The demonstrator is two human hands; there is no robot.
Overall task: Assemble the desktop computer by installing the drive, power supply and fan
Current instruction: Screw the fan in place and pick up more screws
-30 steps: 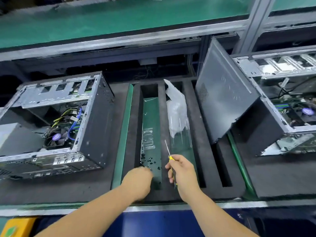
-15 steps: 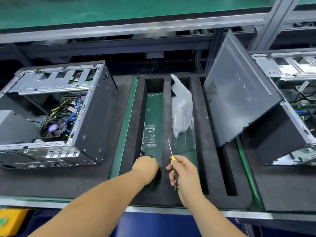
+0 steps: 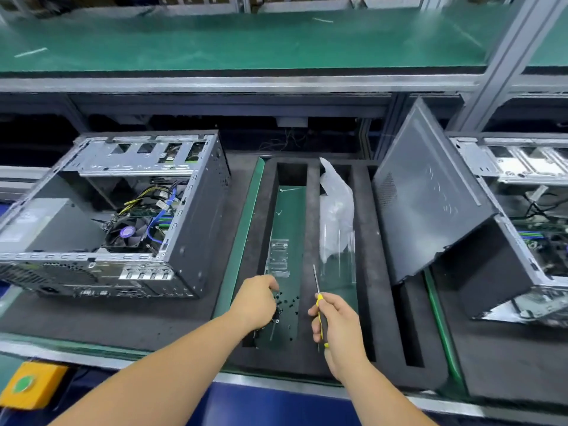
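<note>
An open desktop computer case lies on the left, showing a CPU fan, cables and a grey power supply. In front of me a black foam tray has long slots. Several small black screws lie in the left slot. My left hand reaches into that slot, fingers curled down over the screws with the fingertips hidden. My right hand grips a yellow-handled screwdriver, its shaft pointing away from me over the foam rib.
A crumpled plastic bag and a clear plastic piece sit in the tray slots. A dark side panel leans on a second open case at right. A yellow box with a green button sits bottom left.
My left hand stays in the screw slot and has drawn slightly left, uncovering loose screws beside it. The right hand keeps the screwdriver almost still. The view has tilted up.
</note>
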